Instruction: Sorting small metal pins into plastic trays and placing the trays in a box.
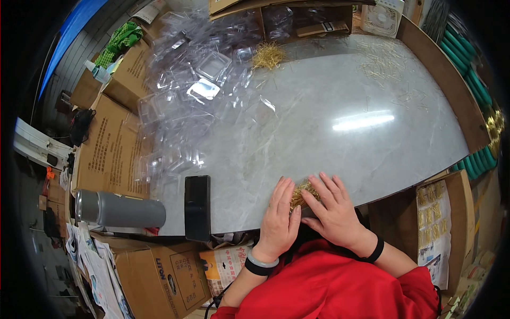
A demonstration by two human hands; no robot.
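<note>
A small heap of thin gold-coloured, pin-like pieces (300, 195) lies at the near edge of the grey marbled table (297, 133). My left hand (278, 215) stands along its left side, fingers stretched out and close together. From the right, my right hand (336, 212) rests against the heap with its fingers spread, their tips partly over it. The heap is between the two hands, and part of it is hidden by them. Neither hand is closed around anything.
Clear plastic boxes (212, 65) pile up at the far left. Another gold heap (268, 56) sits beside them, with loose pieces (383, 61) scattered far right. Nearer left are a phone (197, 207) and a grey bottle (125, 209). A small fan (381, 18) stands at the back.
</note>
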